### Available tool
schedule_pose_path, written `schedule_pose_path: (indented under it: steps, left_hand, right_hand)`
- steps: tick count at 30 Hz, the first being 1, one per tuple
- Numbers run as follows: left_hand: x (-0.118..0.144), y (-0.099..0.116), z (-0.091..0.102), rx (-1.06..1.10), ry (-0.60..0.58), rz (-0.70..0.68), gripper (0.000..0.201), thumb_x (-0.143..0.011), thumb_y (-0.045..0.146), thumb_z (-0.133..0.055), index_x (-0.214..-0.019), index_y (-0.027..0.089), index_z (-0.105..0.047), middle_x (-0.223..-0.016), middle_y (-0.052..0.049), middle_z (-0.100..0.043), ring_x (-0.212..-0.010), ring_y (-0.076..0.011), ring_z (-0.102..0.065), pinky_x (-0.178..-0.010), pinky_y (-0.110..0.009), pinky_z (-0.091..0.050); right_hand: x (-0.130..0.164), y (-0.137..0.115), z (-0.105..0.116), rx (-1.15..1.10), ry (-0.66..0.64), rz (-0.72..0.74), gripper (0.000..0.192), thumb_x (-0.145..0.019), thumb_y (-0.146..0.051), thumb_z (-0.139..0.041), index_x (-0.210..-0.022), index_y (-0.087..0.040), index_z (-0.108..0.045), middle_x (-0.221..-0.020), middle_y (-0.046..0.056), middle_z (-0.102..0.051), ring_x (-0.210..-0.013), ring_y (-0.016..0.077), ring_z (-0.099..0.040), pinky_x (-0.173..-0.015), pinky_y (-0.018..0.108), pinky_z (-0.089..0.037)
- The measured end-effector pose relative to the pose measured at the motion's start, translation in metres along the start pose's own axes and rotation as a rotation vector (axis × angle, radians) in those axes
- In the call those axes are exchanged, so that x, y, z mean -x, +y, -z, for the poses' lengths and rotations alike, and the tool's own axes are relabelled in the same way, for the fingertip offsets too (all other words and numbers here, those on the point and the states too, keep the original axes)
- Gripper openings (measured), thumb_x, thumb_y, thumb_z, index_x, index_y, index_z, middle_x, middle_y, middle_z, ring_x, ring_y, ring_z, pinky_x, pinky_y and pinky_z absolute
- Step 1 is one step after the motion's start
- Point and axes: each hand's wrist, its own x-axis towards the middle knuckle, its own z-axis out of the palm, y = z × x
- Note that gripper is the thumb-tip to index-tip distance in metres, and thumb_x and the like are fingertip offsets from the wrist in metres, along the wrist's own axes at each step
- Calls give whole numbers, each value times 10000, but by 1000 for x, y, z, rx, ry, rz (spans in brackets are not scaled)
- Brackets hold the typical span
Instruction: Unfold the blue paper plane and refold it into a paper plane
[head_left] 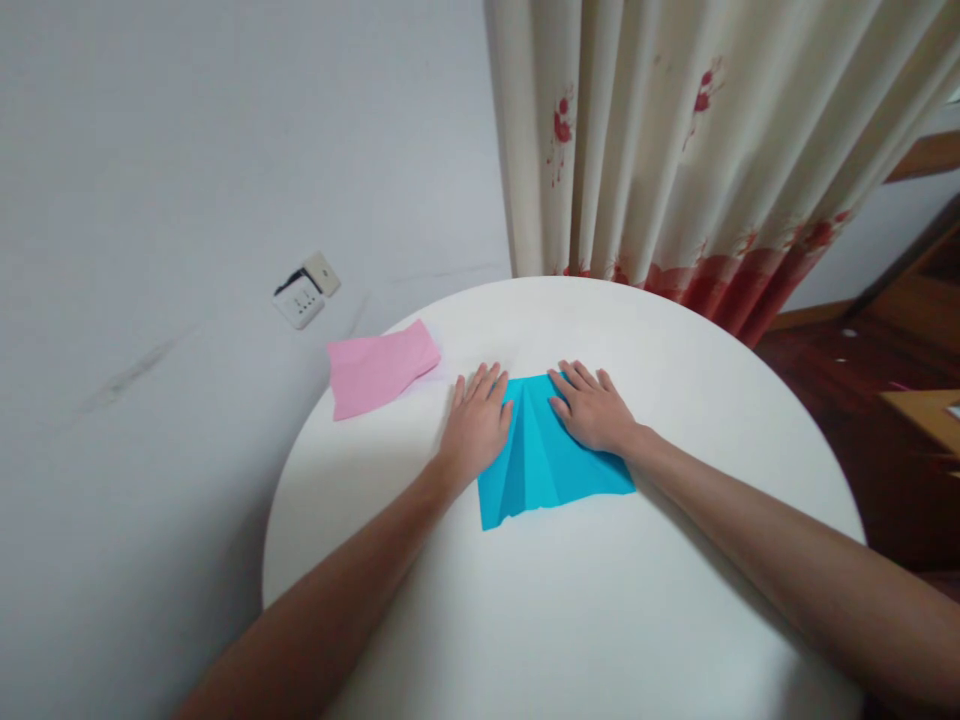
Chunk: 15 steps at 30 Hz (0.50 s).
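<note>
Two hands lie flat on a folded blue paper (pixel 551 462) near the middle of the round white counter (pixel 675 620). I see my left hand (pixel 476 425) pressing its left edge, fingers (pixel 480 385) spread and released — gripping nothing. My right hand (pixel 595 408) presses the upper right part, fingers likewise flat. Farther off, a pink paper (pixel 379 368) lies at the counter's far left edge, well apart. Beyond it — a wall socket (pixel 306 292) and a curtain (pixel 675 140).

Matt blue paper (pixel 551 460), smooth white table (pixel 570 610)
</note>
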Motion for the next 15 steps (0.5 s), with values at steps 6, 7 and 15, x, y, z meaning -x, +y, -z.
schedule_pose_path:
  steps: [6, 7, 15]
  left_hand:
    - [-10, -36, -3, 80, 72, 154, 496, -974, 289, -408, -1453, 164, -437, -1562, -115, -378, -1469, -298, -283, -1185, -527, -241]
    - [-12, -49, -4, 79, 103, 204, 572, -957, 288, -445, -1502, 145, -350, -1574, -135, -347, -1474, -305, -268, -1187, -525, -234]
    - [-15, -133, -10, 3, 90, 530, 691, -923, 375, -514, -1506, 60, -318, -1523, -209, -405, -1431, -341, -336, -1154, -510, -280]
  right_hand:
    - [0, 0, 1, -11, -4, -4, 603, -1024, -485, -204, -1550, -205, -291, -1624, 89, -240, -1495, 294, -193, -1182, 563, -171]
    - [0, 0, 1, -11, -7, -7, 601, -1024, -484, -205, -1551, -207, -290, -1625, 88, -239, -1496, 292, -192, -1184, 561, -168]
    - [2, 1, 1, -29, -7, -10, 591, -1023, -468, -230, -1545, -201, -302, -1624, 94, -240, -1495, 294, -193, -1184, 555, -165]
